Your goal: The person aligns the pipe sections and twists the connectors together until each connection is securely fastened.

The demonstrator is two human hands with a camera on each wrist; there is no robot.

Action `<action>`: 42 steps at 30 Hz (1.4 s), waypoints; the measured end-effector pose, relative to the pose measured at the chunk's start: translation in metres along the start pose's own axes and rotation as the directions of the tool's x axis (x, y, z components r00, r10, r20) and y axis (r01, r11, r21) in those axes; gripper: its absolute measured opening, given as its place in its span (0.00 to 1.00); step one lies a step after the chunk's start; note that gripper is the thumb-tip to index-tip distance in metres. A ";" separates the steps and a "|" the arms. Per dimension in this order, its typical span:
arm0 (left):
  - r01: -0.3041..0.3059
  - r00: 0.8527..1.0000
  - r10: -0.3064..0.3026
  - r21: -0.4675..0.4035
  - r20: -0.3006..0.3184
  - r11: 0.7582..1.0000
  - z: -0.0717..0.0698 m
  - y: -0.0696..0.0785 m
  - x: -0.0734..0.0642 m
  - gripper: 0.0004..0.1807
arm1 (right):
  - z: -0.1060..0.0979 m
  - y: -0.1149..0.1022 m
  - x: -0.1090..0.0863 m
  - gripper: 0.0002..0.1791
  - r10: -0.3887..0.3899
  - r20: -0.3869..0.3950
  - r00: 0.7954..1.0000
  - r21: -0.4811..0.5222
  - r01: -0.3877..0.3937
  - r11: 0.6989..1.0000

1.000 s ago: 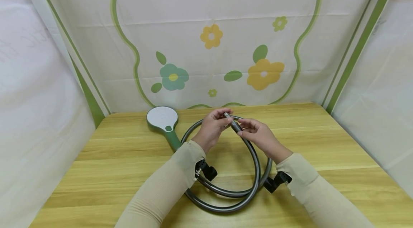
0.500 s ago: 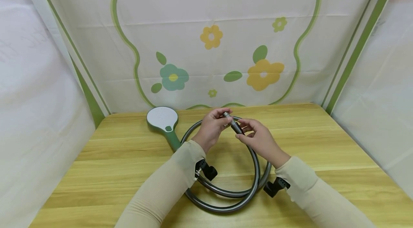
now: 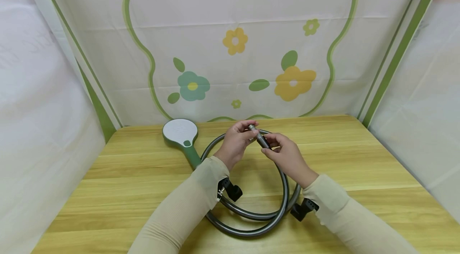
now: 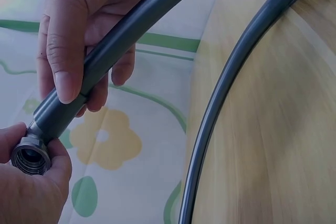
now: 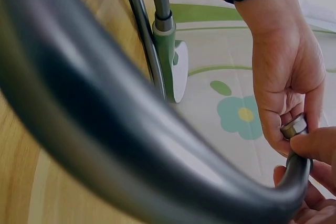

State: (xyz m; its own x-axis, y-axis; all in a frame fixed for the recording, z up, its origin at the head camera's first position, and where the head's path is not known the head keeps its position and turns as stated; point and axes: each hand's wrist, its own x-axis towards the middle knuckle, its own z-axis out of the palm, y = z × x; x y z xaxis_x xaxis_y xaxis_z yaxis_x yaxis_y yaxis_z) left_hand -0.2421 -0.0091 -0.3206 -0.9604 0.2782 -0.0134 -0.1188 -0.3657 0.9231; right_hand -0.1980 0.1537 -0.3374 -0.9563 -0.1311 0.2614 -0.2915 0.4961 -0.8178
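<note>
In the head view my left hand [image 3: 234, 142] pinches the metal threaded nut at the free end of a dark grey shower hose [image 3: 286, 190]. The left wrist view looks into this nut [image 4: 31, 157], with finger and thumb on either side of it. Just behind the nut, my right hand [image 3: 287, 158] grips the hose at its smooth end sleeve [image 4: 55, 115]. That end is raised off the table and slants up to the left. A green shower head [image 3: 181, 131] with a white face lies left of my hands, its handle joined to the hose's other end in the right wrist view.
The hose lies in loose loops on the wood-grain table [image 3: 359, 158], beneath and between my forearms. A white cloth [image 3: 201, 46] with printed flowers hangs behind the table's far edge, with white side panels. Black wrist cameras [image 3: 303, 209] sit under both cuffs.
My right wrist and forearm have shifted slightly left, and the right fingers have changed their hold on the hose end. The left hand and the shower head stay almost still.
</note>
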 end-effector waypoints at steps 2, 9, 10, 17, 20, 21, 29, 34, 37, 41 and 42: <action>-0.002 1.000 0.002 0.004 -0.004 1.000 0.000 0.000 0.000 0.17 | 0.001 -0.001 0.000 0.19 -0.002 -0.008 1.000 -0.001 0.002 1.000; -0.005 1.000 0.005 0.020 -0.020 1.000 0.000 -0.002 0.000 0.17 | 0.003 -0.003 0.000 0.18 0.019 -0.026 0.999 0.014 -0.018 1.000; -0.005 1.000 0.005 0.021 -0.023 1.000 0.000 -0.002 0.000 0.17 | 0.003 -0.003 0.000 0.18 0.019 -0.029 0.999 0.017 -0.019 1.000; -0.014 1.000 0.015 0.037 -0.018 0.999 0.000 -0.004 0.000 0.18 | 0.003 -0.003 -0.001 0.18 0.021 -0.038 0.999 0.040 -0.020 0.999; -0.010 1.000 0.011 0.036 -0.013 0.999 0.000 -0.003 -0.001 0.19 | 0.003 -0.003 -0.001 0.18 0.015 -0.039 0.999 0.050 -0.013 0.999; -0.010 1.000 0.010 0.035 -0.012 0.999 0.000 -0.003 -0.001 0.19 | 0.003 -0.003 -0.001 0.18 0.011 -0.037 0.999 0.053 -0.009 0.999; -0.004 1.000 0.004 0.017 -0.019 1.000 -0.001 -0.002 0.000 0.18 | 0.000 0.000 0.001 0.18 0.017 -0.008 1.000 0.106 -0.016 0.994; 0.006 1.000 -0.006 0.013 -0.011 1.000 -0.001 -0.002 0.000 0.19 | -0.001 0.002 0.003 0.19 0.076 0.016 0.997 0.130 -0.077 0.989; 0.010 1.000 -0.010 0.014 -0.004 1.000 -0.001 -0.001 0.000 0.19 | -0.002 0.002 0.003 0.19 0.096 0.031 0.995 0.152 -0.100 0.983; 0.015 1.000 -0.015 0.014 0.002 1.000 -0.002 -0.001 0.000 0.19 | -0.004 0.001 0.003 0.20 0.108 0.054 0.993 0.201 -0.117 0.972; 0.016 1.000 -0.016 0.015 0.003 1.000 -0.002 0.000 0.000 0.19 | -0.004 0.001 0.003 0.20 0.114 0.061 0.992 0.214 -0.125 0.969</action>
State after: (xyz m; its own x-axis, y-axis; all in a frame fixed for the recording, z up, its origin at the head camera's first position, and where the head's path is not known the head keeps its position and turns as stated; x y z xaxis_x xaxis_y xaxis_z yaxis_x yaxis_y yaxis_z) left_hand -0.2421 -0.0107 -0.3217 -0.9577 0.2865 -0.0267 -0.1299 -0.3479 0.9285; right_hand -0.2013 0.1575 -0.3355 -0.9828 -0.1261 0.1346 -0.1682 0.3135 -0.9346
